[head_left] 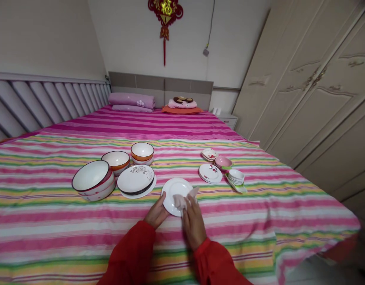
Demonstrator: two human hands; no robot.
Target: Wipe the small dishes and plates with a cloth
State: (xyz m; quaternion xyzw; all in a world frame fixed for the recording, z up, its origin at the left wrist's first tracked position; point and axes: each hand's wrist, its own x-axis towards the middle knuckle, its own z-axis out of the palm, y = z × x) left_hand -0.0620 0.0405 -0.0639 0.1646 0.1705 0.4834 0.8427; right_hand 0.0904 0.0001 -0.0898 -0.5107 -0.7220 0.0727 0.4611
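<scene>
A round white plate [170, 190] is held tilted over the striped cloth, its left rim in the grip of my left hand [157, 211]. The thumb lies on the rim and the other fingers are hidden beneath. My right hand [194, 221] is closed on a crumpled white tissue [180, 201], which touches the face of the plate. Just left of it sits a stack of dark-rimmed plates [135, 179] with a grey flower pattern. To the right stands a small stack of white plates [210, 173] with red flowers.
Nested large bowls [93, 180] and two stacks of orange-banded bowls [115, 160] [142, 152] stand at left. On the right are a pink bowl [223, 161], small white bowls [236, 176] on a green-edged dish, and a patterned dish [210, 154]. Pillows [132, 100] lie by the headboard.
</scene>
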